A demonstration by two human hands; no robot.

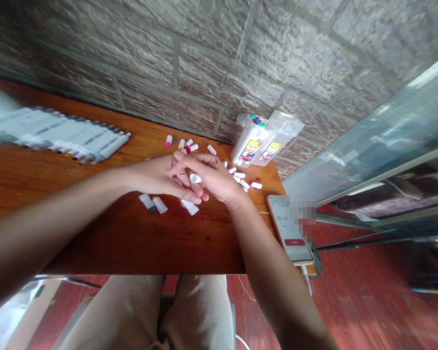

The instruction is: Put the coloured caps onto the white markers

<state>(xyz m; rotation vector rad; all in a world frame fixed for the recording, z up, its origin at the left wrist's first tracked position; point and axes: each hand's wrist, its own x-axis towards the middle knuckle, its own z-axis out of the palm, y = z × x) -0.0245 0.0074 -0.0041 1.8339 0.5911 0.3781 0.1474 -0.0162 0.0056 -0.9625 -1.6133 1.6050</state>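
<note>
Right of the slim white markers point(73, 134), the curled right hand point(215, 175) grips a white cylindrical cap point(195, 178), apparently braced by the half-open left hand point(155, 175).

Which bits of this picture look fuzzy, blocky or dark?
All in the head view: the marker row smears into haze at its left end; blocky squares cover part of the phone; the wooden table darkens toward its front edge; the loose white caps look clearer.
</note>
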